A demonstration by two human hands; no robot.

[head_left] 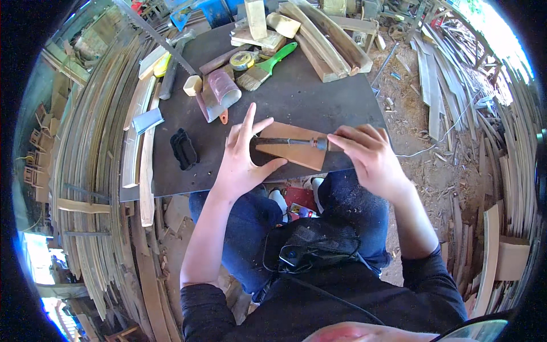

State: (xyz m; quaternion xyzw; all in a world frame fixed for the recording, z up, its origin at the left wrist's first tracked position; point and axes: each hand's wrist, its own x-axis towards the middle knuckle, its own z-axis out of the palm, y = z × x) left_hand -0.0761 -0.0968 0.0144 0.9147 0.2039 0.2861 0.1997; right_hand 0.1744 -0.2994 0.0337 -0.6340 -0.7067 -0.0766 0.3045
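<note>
A tapered, light-brown wooden board lies flat near the front edge of the dark table. Across its top runs a chisel, a long dark metal blade with a metal collar at the right. My right hand grips the chisel's handle end, fingers pinched together around it and hiding most of the handle. On the other side, my left hand is spread wide, with its thumb by the board's near edge. The blade's tip end sits close to its palm; whether they touch I cannot tell.
A black brush-like block lies left on the table. Farther back are a green-handled paintbrush, a tape roll, curled sandpaper and wood offcuts. Long planks stack at left; more timber stands at right.
</note>
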